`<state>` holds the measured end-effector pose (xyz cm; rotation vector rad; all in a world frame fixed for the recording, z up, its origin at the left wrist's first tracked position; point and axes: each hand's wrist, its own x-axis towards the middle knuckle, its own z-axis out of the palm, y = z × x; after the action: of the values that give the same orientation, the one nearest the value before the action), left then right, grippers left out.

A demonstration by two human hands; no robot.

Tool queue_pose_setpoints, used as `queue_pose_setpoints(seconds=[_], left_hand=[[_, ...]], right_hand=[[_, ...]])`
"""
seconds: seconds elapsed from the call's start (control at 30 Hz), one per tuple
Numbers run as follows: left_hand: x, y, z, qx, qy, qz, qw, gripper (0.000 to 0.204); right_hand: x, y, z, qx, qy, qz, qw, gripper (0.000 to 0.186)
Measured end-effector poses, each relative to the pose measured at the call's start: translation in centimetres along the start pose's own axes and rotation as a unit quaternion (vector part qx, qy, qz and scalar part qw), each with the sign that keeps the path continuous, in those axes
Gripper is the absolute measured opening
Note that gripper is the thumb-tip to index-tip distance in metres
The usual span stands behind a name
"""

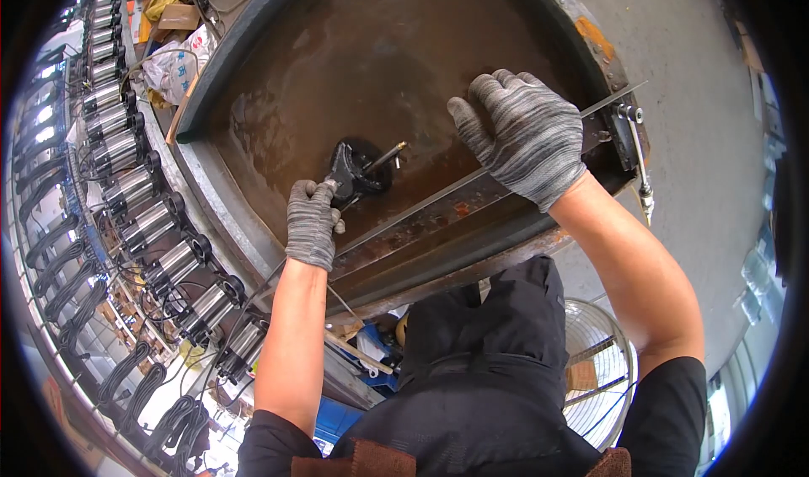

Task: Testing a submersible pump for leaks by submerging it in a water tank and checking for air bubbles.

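Note:
My left hand point(312, 224), in a grey striped knit glove, is closed on the near end of a black housing point(344, 174). A short metal stub with a brass-coloured tip point(388, 156) sticks out of its far side. The housing is at the brown, murky liquid in a large tank point(195, 110); how deep it sits I cannot tell. My right hand point(527, 131), gloved alike, is open with its fingers slightly bent and nothing visible in it. It hovers over the tank's right side, overlapping a thin metal bar point(438, 195); whether it touches the bar I cannot tell.
To the left, a long row of silver cylindrical pumps point(173, 262) with black ends and coiled black cables point(126, 376) curves along a rack. A metal linkage rod point(642, 161) is fixed at the tank's right corner. A round fan guard point(619, 367) stands beside my legs.

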<state>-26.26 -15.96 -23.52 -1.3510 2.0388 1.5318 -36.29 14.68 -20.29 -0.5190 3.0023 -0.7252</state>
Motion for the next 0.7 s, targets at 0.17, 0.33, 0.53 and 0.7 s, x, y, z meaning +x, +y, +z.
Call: queue_pose_setpoints(seconds=[0.17, 0.33, 0.53, 0.7], left_hand=[[-0.21, 0.12, 0.08, 0.025, 0.026, 0.004, 0.999, 0.021], [-0.29, 0.32, 0.19, 0.002, 0.017, -0.002, 1.000, 0.020], [-0.53, 0.65, 0.25, 0.000, 0.018, -0.004, 1.000, 0.019], [-0.05, 0.02, -0.12, -0.016, 0.018, -0.010, 1.000, 0.020]], right_hand=[[0.02, 0.17, 0.13, -0.002, 0.010, -0.013, 1.000, 0.022], [-0.07, 0.25, 0.24, 0.003, 0.024, -0.020, 1.000, 0.022], [-0.08, 0.28, 0.31, 0.005, 0.035, -0.020, 0.999, 0.022], [-0.03, 0.27, 0.30, 0.006, 0.026, -0.018, 0.999, 0.023]])
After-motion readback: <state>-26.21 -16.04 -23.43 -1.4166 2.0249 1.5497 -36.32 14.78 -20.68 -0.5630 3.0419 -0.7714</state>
